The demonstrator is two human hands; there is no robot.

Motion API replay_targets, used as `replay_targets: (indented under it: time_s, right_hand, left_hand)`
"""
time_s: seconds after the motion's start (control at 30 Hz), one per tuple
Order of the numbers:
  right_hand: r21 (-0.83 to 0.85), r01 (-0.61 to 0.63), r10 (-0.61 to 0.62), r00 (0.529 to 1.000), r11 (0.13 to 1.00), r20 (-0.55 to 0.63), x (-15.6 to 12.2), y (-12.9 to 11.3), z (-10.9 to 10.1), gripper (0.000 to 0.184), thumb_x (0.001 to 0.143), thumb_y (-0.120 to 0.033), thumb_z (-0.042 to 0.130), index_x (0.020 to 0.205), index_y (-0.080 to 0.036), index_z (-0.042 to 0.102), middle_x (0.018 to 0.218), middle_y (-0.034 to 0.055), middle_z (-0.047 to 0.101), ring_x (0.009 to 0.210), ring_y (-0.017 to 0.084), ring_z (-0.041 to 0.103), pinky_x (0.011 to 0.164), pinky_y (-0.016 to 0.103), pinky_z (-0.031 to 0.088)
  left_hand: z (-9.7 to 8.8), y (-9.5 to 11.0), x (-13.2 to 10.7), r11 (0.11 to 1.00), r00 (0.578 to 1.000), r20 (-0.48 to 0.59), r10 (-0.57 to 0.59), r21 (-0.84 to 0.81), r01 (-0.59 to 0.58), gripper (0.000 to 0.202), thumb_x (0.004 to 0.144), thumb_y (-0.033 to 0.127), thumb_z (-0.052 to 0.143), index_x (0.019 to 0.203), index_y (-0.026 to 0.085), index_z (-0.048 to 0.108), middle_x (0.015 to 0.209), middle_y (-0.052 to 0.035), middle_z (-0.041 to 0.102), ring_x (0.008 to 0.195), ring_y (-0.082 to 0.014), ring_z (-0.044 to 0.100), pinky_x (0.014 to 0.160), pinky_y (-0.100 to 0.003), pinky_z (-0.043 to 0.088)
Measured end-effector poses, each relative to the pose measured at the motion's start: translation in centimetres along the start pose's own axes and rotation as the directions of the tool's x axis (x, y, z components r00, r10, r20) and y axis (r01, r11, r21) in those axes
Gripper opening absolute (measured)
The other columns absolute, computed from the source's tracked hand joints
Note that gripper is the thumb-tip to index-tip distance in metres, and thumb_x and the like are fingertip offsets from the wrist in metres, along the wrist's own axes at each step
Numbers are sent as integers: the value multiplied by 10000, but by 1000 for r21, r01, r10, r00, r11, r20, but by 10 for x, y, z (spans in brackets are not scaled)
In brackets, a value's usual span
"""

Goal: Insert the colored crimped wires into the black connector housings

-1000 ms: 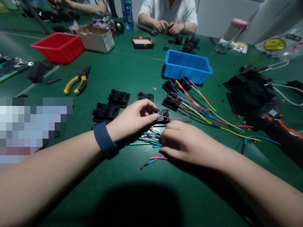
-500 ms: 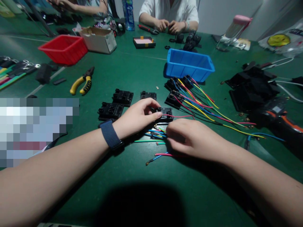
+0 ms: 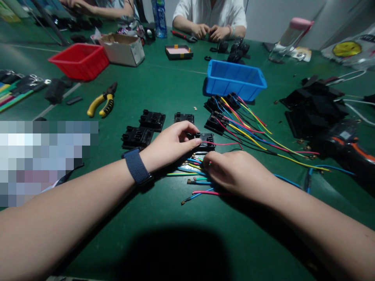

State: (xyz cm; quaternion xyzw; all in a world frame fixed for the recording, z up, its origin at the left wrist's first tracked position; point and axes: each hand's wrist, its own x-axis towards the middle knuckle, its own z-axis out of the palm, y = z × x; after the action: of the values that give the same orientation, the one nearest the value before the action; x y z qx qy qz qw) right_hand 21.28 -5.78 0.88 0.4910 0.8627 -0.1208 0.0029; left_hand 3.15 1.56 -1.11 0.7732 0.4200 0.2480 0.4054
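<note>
My left hand (image 3: pixel 178 138) pinches the left end of a small black plastic housing (image 3: pixel 207 141) between thumb and fingers. A thin red wire (image 3: pixel 227 143) runs out of that housing to the right. Just below and right of it, my right hand (image 3: pixel 231 169) is closed at a bundle of coloured wires (image 3: pixel 193 164) with metal terminals on their ends. Its fingertips sit among the wires, and which one they grip is hidden. Further black housings (image 3: pixel 136 137) lie left of and behind my left hand. Wired black housings (image 3: pixel 216 121) sit to the right, their leads trailing rightward.
Behind the housings stands a blue bin (image 3: pixel 236 80). Yellow-handled pliers (image 3: pixel 102 101) lie at left, near a red bin (image 3: pixel 79 60) and a cardboard box (image 3: pixel 123 48). A black-and-orange tool (image 3: pixel 345 144) rests at right. A person in white (image 3: pixel 209 17) sits opposite.
My right hand has shifted slightly among the wires, and a blue wire with a terminal has come out to the left beneath it. My left hand keeps its hold on the housing.
</note>
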Motion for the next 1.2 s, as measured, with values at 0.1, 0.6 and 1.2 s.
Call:
replay_targets:
  time_s: [0.1, 0.6, 1.2]
  right_hand:
    - [2, -26, 26, 1000, 1000, -12, 1, 0, 2, 181, 890, -286, 410, 893, -195, 567, 707, 42, 651, 571, 154, 561, 516, 254, 277]
    - [66, -33, 42, 987, 997, -152, 2, 3, 6, 70, 838, -260, 546, 860, -196, 558, 918, 51, 630, 848, 202, 572, 682, 298, 433]
    - [119, 35, -19, 991, 992, -135, 4, 6, 3, 135, 839, -189, 521, 763, -154, 627, 776, 58, 634, 740, 172, 574, 692, 280, 425]
  left_hand:
    - [0, -1, 0, 1000, 1000, -7, 11, 16, -11, 264, 800, 337, 584, 988, 152, 588, 890, -20, 597, 725, -127, 505, 645, -260, 415]
    - [2, -1, 1, 999, 1000, -9, 21, 36, -20, 262, 811, 333, 572, 1005, 158, 582, 906, -18, 600, 743, -132, 507, 666, -269, 417]
    - [2, 0, 0, 1000, 1000, -11, 11, 24, -10, 264, 806, 339, 582, 996, 156, 582, 886, -15, 594, 719, -123, 503, 642, -254, 410]
